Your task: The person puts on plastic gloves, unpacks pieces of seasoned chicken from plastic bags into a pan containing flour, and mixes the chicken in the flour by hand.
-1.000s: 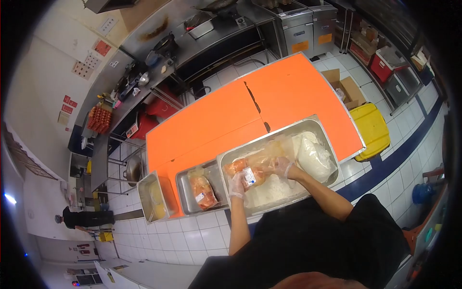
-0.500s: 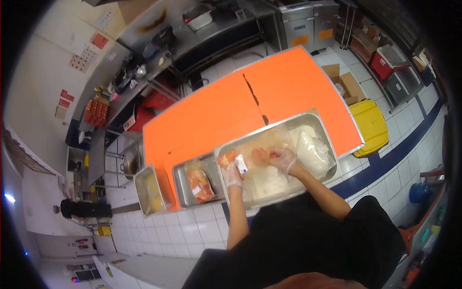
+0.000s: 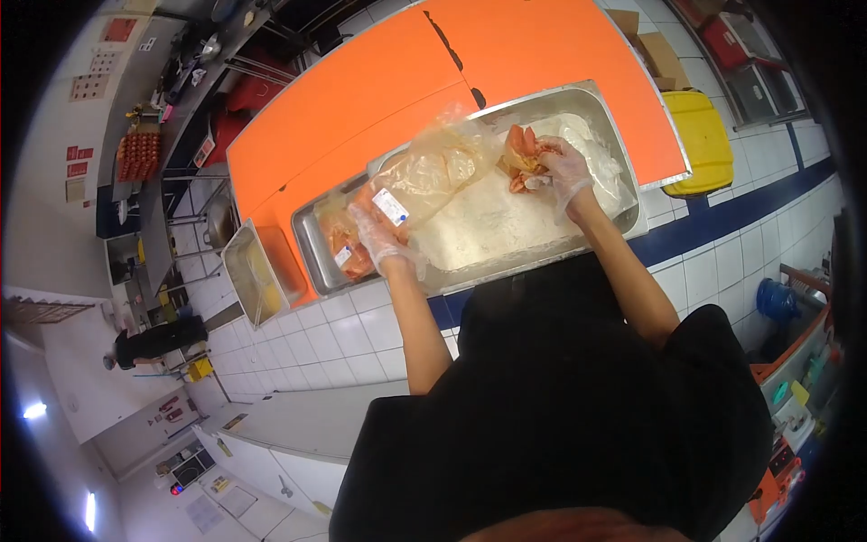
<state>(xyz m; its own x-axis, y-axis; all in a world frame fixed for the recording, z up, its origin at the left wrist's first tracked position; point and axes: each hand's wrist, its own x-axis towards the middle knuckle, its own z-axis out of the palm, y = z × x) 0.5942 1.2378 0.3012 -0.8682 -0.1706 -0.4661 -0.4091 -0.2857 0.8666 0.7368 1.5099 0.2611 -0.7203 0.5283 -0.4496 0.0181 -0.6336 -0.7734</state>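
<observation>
My left hand (image 3: 379, 239), in a clear plastic glove, is closed on a see-through plastic bag (image 3: 438, 167) with a white label, over the left end of the large steel tray (image 3: 641, 217). In my gloved right hand (image 3: 569, 176) are pieces of raw meat (image 3: 522, 152), orange-pink, held above the tray. White powder (image 3: 488, 226) covers the tray's bottom. A clear bag of white powder (image 3: 607, 163) lies at its right end, partly behind my right hand. Beside it, a smaller steel pan (image 3: 305, 237) holds another labelled bag of meat (image 3: 348, 257).
A narrow pan (image 3: 237, 262) with pale yellow contents stands at the left end of the orange table (image 3: 361, 108). A yellow-lidded bin (image 3: 700, 144) and a cardboard box (image 3: 659, 59) are on the right. Far left, a person in black (image 3: 163, 343) stands.
My right hand has moved right, lifting meat pieces away from the bag. My left hand and the bag have shifted left towards the smaller pan. The camera view has tilted down.
</observation>
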